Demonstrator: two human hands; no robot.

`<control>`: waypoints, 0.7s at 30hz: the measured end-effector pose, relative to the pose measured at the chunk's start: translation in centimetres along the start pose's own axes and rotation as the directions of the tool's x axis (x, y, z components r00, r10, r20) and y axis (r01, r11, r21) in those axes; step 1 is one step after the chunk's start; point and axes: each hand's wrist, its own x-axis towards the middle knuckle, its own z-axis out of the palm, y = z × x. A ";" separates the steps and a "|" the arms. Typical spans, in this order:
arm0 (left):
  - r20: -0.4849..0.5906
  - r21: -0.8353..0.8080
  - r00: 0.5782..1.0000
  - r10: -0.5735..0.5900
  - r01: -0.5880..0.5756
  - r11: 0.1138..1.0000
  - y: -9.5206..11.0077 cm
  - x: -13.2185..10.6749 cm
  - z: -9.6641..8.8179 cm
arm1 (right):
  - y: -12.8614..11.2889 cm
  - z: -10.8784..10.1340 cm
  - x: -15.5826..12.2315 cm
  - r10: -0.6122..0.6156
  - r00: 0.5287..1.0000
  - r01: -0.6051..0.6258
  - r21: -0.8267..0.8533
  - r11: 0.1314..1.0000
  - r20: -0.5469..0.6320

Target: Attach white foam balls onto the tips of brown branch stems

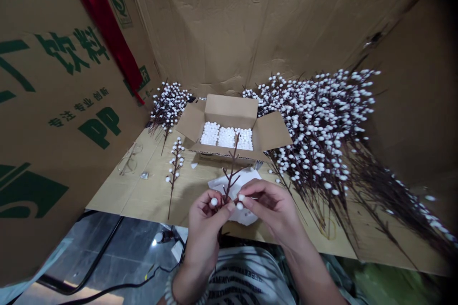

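My left hand [211,217] is closed around the lower part of a brown artificial twig [232,171], which stands upright with bare side shoots at its top. A few white balls sit low on it, one of them by my left fingers. With thumb and forefinger my right hand [270,205] pinches a white ball [241,198] at a side shoot, and another ball shows just below. Behind the twig is an open cardboard box [232,152] holding white foam balls [226,137] in several groups. A crumpled white paper [246,217] lies under my hands.
One finished-looking berry twig [174,171] lies left of the box. Bunches of white-berried twigs lie at the back left [170,100] and, larger, at the right [311,124]. Bare brown twigs [379,190] lie far right. Glasses [130,158] rest at left; cardboard walls [200,24] enclose the table.
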 end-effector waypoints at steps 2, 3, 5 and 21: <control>0.001 0.006 1.000 0.002 -0.002 1.000 0.0 0.0 0.0 | -0.2 0.1 0.0 -0.015 1.000 0.015 -0.013 1.000 0.009; 0.001 0.007 1.000 0.004 -0.004 1.000 0.0 0.0 0.0 | -0.2 0.1 0.0 -0.022 1.000 0.022 -0.015 1.000 0.015; -0.003 0.006 1.000 0.014 -0.014 1.000 0.1 0.0 0.1 | -0.3 0.1 0.0 -0.032 0.999 0.032 -0.010 0.999 0.020; -0.012 0.005 0.999 0.044 -0.044 0.999 -0.4 0.1 0.1 | 0.2 -0.1 -0.1 0.026 1.000 -0.027 0.027 0.999 0.010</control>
